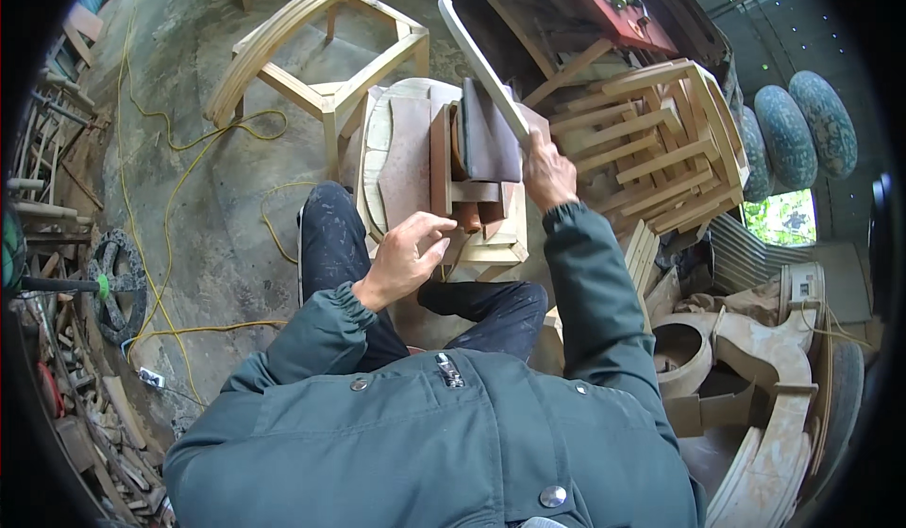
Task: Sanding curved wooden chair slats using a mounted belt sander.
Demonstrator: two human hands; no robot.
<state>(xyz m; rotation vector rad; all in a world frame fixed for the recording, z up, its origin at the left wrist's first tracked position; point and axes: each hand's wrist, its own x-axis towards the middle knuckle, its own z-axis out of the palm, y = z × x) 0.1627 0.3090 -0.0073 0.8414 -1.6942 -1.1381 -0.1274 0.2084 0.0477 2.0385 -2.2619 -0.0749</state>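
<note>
My right hand (547, 174) is closed round the near end of a long, slightly curved strip of pale wood (483, 70), which points up and away to the left. Just left of that strip is a dark, smooth brownish-grey sheet or belt (491, 139) on a wooden stand with an upright brown board (440, 160). A short orange-brown cylinder (468, 217) juts out at the stand's near side. Close to this cylinder, my left hand (406, 259) hovers with loosely bent fingers and thumb apart, and nothing shows in it.
Ahead to the left stands a pale wooden frame (330, 94) with a curved top rail. Stacked slatted frames (661, 146) are at the right, carved wooden parts (764, 358) nearer. Yellow cord (170, 226) crosses the concrete floor; a red table (613, 9) is behind.
</note>
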